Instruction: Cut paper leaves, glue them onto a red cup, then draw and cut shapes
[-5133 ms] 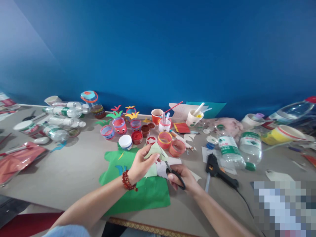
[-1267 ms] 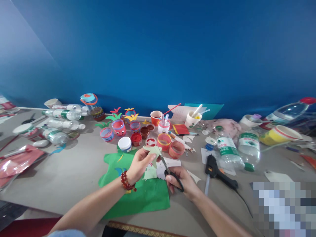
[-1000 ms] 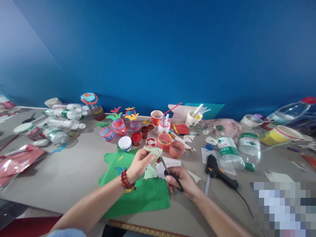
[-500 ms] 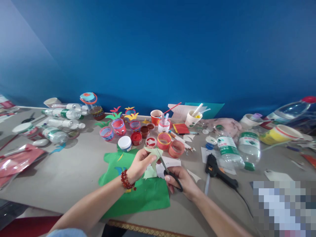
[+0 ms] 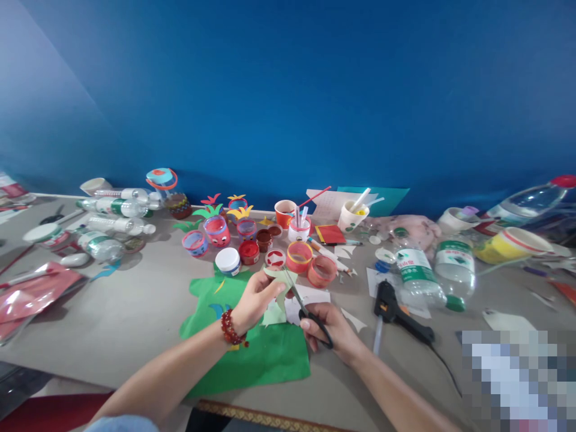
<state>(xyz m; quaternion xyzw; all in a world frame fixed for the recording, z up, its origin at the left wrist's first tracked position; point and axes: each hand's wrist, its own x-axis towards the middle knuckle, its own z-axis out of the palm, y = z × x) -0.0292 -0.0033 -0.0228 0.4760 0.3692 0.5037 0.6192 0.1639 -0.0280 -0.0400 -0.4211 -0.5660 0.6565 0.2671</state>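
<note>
My left hand (image 5: 260, 300) pinches a piece of pale green paper (image 5: 287, 279) above the table. Wrapped around the handles of black-handled scissors (image 5: 306, 313) is my right hand (image 5: 330, 330), closed. The scissors' blades point up and left and meet the pale green paper. Below the hands lie a green sheet (image 5: 265, 366) and some white and pale paper pieces (image 5: 310, 295). Just beyond my left hand are a white-lidded jar (image 5: 228, 261) and a red-and-white lid (image 5: 275, 258).
A black glue gun (image 5: 396, 309) with a cord lies to the right, near clear bottles (image 5: 416, 267). Small painted cups (image 5: 216, 230) with paper leaves stand at the back. Several bottles (image 5: 110, 207) and a red plastic packet (image 5: 38, 297) are on the left. A blue wall (image 5: 288, 96) rises behind.
Hardly anything differs. Both hands keep almost the same place, with the scissors still at the pale green paper.
</note>
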